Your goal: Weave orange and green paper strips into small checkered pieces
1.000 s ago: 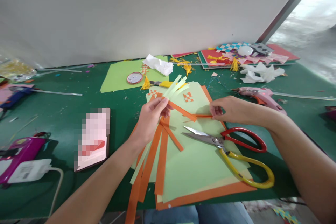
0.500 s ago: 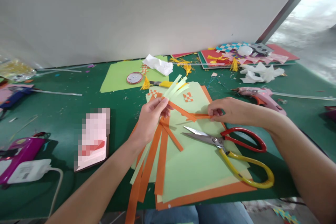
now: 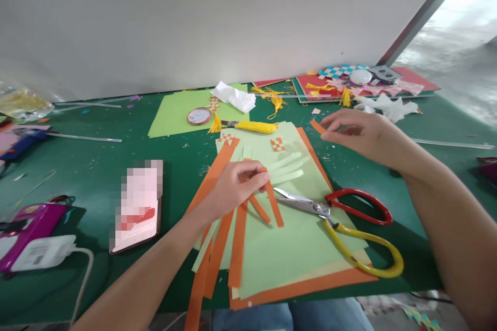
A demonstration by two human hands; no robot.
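Note:
My left hand (image 3: 240, 186) is closed over the pale green paper stack (image 3: 279, 253), pinching a narrow orange paper strip (image 3: 275, 204) that points down toward the scissors. More long orange strips (image 3: 221, 253) fan out beneath that hand. Several pale green strips (image 3: 289, 168) lie just beyond its fingertips. Off the stack's right edge, my right hand (image 3: 359, 132) is raised with a short orange paper piece (image 3: 317, 125) between thumb and fingers. Scissors (image 3: 320, 209) with one red and one yellow handle rest partly open on the stack, between both arms.
A yellow cutter knife (image 3: 256, 126) and small orange checkered weaves (image 3: 277, 144) lie behind the hands. To the left are a phone (image 3: 137, 207) and a purple power strip (image 3: 34, 227). Red folders (image 3: 415, 78) and crumpled tissue (image 3: 388, 106) stand at the back right.
The pale green strips have left my left hand and now lie on the stack. That hand moved right and nearer me. My right hand moved up and right with an orange piece.

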